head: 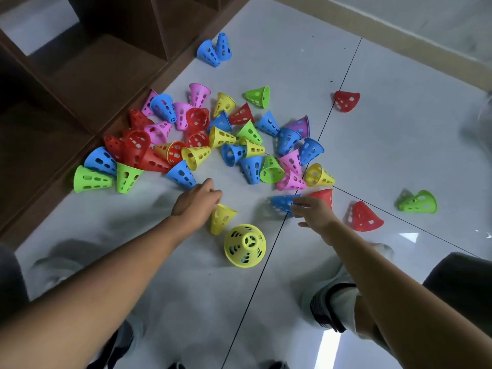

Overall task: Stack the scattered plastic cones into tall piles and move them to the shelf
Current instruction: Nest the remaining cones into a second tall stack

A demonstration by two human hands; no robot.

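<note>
Scattered cones (213, 139) cover the pale tiled floor (386, 134) across the middle of the frame, most on their sides, a few strays at right and two blue ones near top centre; the brown shelf (87, 70) fills the upper left, its cubbies bare so far. Left hand (198, 202), centre frame, is closed around the narrow end of a yellow cone (221, 218), wide mouth tipped away, a hold that suits dropping it over another. Just below stands a yellow upright cone (245, 245), mouth down, likely the base of a first pile. Right hand (310, 209) pinches the rim of a blue cone (283, 203) lying beside a red cone (323, 197); motion blur there, so the grip looks light rather than certain. Task barely begun: no tall pile exists yet.
</note>
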